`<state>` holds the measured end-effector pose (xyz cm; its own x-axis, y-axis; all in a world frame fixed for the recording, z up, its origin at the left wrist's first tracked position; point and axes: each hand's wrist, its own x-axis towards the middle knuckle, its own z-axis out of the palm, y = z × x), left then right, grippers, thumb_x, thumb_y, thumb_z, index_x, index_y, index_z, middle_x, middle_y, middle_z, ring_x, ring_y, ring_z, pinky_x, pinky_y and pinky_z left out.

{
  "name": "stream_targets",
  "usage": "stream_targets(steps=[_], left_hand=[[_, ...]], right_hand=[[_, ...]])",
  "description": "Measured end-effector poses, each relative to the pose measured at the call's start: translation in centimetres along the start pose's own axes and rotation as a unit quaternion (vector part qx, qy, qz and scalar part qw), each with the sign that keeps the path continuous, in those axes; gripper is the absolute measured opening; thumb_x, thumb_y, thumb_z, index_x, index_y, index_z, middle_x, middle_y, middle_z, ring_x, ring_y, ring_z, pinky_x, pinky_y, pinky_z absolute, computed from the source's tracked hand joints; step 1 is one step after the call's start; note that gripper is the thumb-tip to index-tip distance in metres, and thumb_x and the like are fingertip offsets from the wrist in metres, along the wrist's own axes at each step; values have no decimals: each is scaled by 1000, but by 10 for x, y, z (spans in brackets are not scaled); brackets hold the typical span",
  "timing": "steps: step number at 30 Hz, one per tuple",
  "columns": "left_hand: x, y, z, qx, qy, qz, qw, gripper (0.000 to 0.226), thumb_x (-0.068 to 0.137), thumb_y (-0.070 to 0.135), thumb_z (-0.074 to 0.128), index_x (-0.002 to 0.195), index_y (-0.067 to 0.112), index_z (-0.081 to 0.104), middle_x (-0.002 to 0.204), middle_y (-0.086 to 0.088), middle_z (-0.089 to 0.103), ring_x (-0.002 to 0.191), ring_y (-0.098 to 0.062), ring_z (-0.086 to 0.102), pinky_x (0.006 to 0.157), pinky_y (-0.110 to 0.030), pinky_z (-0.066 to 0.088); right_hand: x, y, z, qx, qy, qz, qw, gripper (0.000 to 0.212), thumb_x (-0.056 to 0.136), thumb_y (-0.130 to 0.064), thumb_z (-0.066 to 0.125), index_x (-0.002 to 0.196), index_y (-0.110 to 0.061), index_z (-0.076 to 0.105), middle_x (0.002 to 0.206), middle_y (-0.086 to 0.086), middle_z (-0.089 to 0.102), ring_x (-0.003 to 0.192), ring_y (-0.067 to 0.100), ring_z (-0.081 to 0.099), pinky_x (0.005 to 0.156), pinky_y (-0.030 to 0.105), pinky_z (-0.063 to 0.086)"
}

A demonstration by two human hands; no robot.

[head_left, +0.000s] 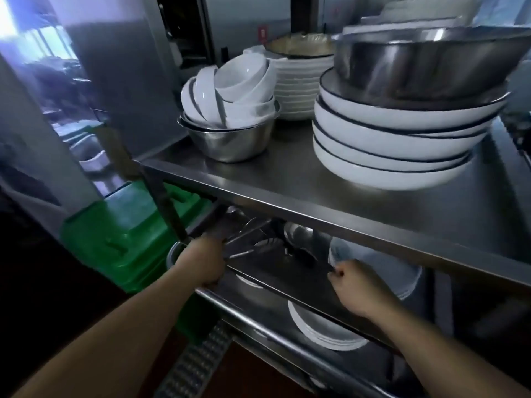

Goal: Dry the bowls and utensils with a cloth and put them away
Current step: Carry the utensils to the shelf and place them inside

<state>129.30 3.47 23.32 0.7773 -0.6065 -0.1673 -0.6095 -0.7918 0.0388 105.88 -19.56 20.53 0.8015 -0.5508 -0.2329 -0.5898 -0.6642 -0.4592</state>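
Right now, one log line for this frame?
left hand: grips utensils on middle shelf | right hand: curled at shelf edge, hold unclear | top: bowls stacked

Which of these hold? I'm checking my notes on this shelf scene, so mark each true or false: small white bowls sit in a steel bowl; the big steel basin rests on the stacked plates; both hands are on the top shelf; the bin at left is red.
1. Small white bowls sit in a steel bowl. True.
2. The big steel basin rests on the stacked plates. True.
3. Both hands are on the top shelf. False: the left hand and right hand reach under it, at the middle shelf.
4. The bin at left is red. False: it is green.
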Motion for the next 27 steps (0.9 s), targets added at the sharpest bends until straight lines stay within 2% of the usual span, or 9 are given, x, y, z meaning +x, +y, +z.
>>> stream_targets(steps=[2, 4, 6, 8, 12, 14, 17, 21, 27], left_hand=[[36, -13, 5, 0, -8, 55, 998, 43, 92, 24, 59, 134, 18, 64, 132, -13, 68, 120, -34, 68, 101, -42, 56], [65, -25, 10, -12, -13, 94, 995, 51, 91, 25, 60, 142, 21, 60, 139, -11, 65, 124, -34, 66, 104, -41, 54], [92, -37, 17, -17, -19, 125, 992, 58, 91, 28, 65, 148, 25, 56, 144, -8, 61, 126, -34, 64, 103, -39, 54], [114, -47, 21, -2, -37, 159, 987, 60, 89, 29, 69, 148, 24, 56, 147, -8, 58, 129, -35, 61, 106, -38, 52], [146, -61, 25, -28, -74, 209, 975, 59, 83, 25, 81, 138, 23, 63, 141, -7, 60, 125, -32, 61, 105, -37, 51], [156, -65, 28, -40, -86, 232, 968, 56, 82, 22, 82, 135, 24, 66, 136, -8, 60, 120, -32, 62, 103, -37, 52], [168, -69, 37, -48, -112, 269, 955, 60, 73, 21, 85, 132, 25, 70, 127, -8, 61, 111, -34, 66, 99, -39, 54], [179, -76, 50, -61, -115, 294, 947, 54, 74, 18, 77, 128, 24, 72, 126, -7, 61, 109, -33, 67, 97, -38, 54], [191, -88, 63, -82, -115, 290, 947, 54, 75, 7, 69, 126, 26, 73, 121, -5, 61, 108, -34, 66, 94, -34, 53]], right_hand=[[14, -12, 8, -5, 7, 26, 1000, 48, 106, -23, 53, 61, -18, 39, 57, -2, 40, 57, 20, 46, 46, 27, 25], [26, -23, 17, 16, 23, 62, 998, 43, 105, -25, 56, 64, -14, 49, 59, 3, 48, 60, 24, 50, 54, 35, 29], [35, -31, 26, 40, 43, 88, 994, 32, 104, -28, 60, 80, -8, 66, 71, 12, 64, 70, 30, 61, 62, 35, 37], [40, -37, 35, 51, 63, 108, 991, 25, 103, -30, 63, 90, -9, 71, 82, 13, 71, 76, 30, 65, 66, 34, 42], [41, -45, 48, 58, 76, 149, 984, 28, 102, -35, 65, 75, -28, 58, 68, -9, 59, 61, 9, 54, 59, 29, 38], [38, -46, 52, 55, 71, 154, 984, 28, 102, -37, 64, 76, -28, 59, 66, -7, 59, 61, 3, 54, 53, 25, 35], [33, -51, 51, 46, 65, 143, 986, 21, 102, -39, 63, 88, -24, 68, 73, -3, 66, 67, 4, 59, 56, 22, 38], [27, -56, 50, 31, 52, 135, 989, 18, 103, -40, 61, 86, -33, 63, 70, -5, 63, 65, 5, 58, 57, 25, 39], [29, -61, 55, 4, 16, 128, 992, 15, 104, -40, 59, 94, -31, 65, 75, -2, 66, 65, 8, 61, 57, 28, 41]])
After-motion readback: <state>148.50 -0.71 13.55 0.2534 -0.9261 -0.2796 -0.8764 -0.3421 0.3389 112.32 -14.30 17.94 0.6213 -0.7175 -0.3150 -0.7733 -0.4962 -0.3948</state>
